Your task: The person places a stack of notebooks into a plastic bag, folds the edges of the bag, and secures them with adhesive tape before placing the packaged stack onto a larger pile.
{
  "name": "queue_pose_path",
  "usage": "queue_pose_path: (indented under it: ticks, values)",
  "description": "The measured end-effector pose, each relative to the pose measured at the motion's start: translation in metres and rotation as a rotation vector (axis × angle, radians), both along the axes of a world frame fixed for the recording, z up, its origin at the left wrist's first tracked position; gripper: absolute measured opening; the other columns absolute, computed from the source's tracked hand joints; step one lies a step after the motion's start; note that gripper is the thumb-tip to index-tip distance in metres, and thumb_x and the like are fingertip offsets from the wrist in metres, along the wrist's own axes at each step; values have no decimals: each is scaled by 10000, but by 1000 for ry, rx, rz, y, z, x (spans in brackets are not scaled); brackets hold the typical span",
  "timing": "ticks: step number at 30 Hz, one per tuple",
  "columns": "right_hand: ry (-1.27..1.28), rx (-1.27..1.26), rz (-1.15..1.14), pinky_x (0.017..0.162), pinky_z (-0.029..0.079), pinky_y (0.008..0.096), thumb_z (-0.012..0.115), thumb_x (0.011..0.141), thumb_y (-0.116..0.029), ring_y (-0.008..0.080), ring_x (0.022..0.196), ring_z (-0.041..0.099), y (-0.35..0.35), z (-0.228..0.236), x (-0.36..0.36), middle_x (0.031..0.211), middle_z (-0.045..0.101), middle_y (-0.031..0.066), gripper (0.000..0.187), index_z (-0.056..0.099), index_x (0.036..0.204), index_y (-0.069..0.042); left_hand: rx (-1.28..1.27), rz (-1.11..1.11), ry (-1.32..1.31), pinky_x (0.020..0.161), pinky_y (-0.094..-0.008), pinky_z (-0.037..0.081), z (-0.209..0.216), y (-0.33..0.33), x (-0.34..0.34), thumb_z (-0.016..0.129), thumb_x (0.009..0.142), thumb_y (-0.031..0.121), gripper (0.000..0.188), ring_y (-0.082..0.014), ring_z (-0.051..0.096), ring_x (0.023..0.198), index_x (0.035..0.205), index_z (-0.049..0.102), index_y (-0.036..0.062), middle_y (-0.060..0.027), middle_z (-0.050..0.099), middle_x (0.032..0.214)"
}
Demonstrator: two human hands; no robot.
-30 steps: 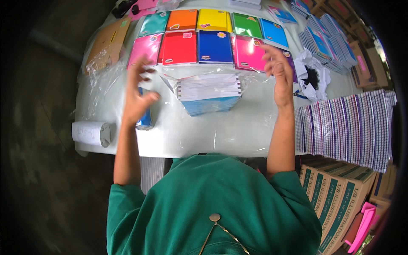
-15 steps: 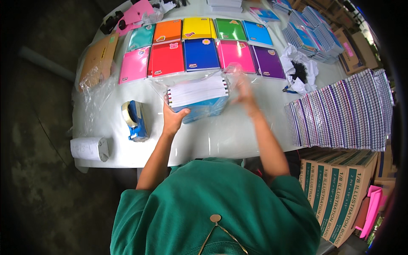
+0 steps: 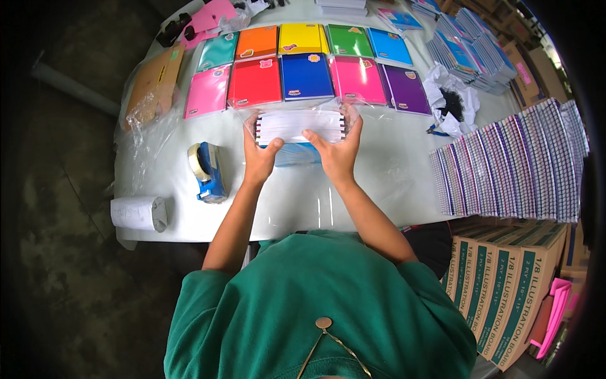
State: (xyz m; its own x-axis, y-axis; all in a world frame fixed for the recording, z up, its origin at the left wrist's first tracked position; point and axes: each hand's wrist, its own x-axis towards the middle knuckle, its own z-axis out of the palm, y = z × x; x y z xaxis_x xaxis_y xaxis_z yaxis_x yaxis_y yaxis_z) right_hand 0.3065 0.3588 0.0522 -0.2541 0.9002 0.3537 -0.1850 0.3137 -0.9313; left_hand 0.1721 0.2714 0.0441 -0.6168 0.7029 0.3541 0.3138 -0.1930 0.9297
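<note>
Between my two hands is a stack of notebooks (image 3: 287, 127), its white page edges turned up and a blue cover showing below. A clear plastic bag (image 3: 361, 108) wraps around it, with loose plastic standing out at the far side. My left hand (image 3: 259, 158) grips the stack's left end, thumb on the near side. At the right end my right hand (image 3: 338, 154) is closed around it, its thumb lying over the page edges. Just beyond, notebooks in several colours lie in two rows, among them a blue notebook (image 3: 307, 77) and a red notebook (image 3: 255, 82).
A blue tape dispenser (image 3: 213, 174) stands left of my hands, near a white roll (image 3: 136, 213). Flat brown cardboard (image 3: 153, 79) lies at the far left. Spiral notebooks (image 3: 505, 164) line the right edge, with crumpled white paper (image 3: 464, 120) and notebook stacks (image 3: 470, 54) behind.
My right hand has come in from the right and taken hold of the stack's right end. The stack now sits straighter and slightly farther away, still in my left hand.
</note>
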Motion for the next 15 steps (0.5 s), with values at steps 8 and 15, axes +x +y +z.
queue_pose_path:
  ticks: [8,15]
  values:
    - [-132,-76,-174,835,439,336,769,671,-113,229,953,524,-1,21,-9,1061,510,139,710,360,1242,-10,148,282,173,1030,-363,269,-9,-11,29,486,924,152,367,-290,389,1254,1247,483,-21,-166,474,1303]
    - [-67,-110,-146,821,439,332,763,690,-138,235,955,521,3,13,-11,1056,510,142,689,364,1238,-12,-151,405,926,1001,-421,214,15,-20,39,673,774,181,218,-255,464,1178,985,679,127,-61,608,1140]
